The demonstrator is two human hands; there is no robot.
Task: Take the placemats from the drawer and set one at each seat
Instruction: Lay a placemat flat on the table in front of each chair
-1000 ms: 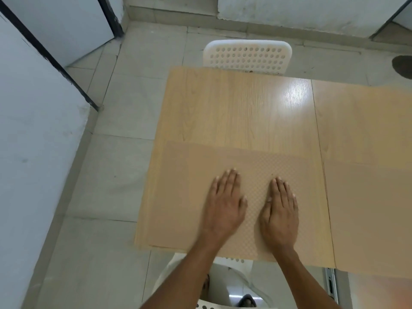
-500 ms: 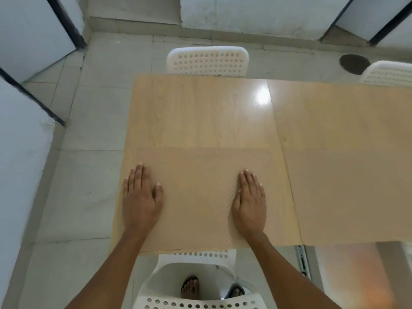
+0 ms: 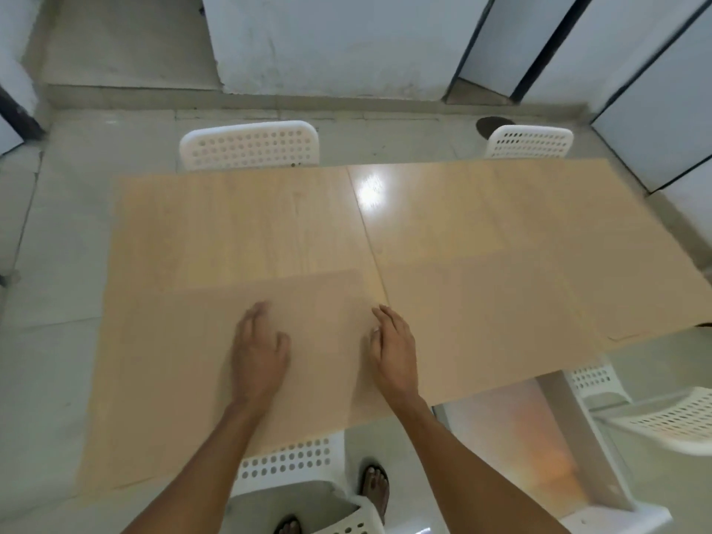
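Tan placemat lies flat on the wooden table, lower left of the frame, at the seat nearest the camera. Left hand rests palm-down on the mat near its middle, fingers straight, grip holding nothing. Right hand sits at the mat's right edge, fingers relaxed, also holding nothing. A second placemat lies right of centre. White chair at upper centre has bare table before it. Judgement: smoothing step. Press lightly outward from the middle, square the near edge to the table edge, then lift both palms straight up so the mat does not drag.
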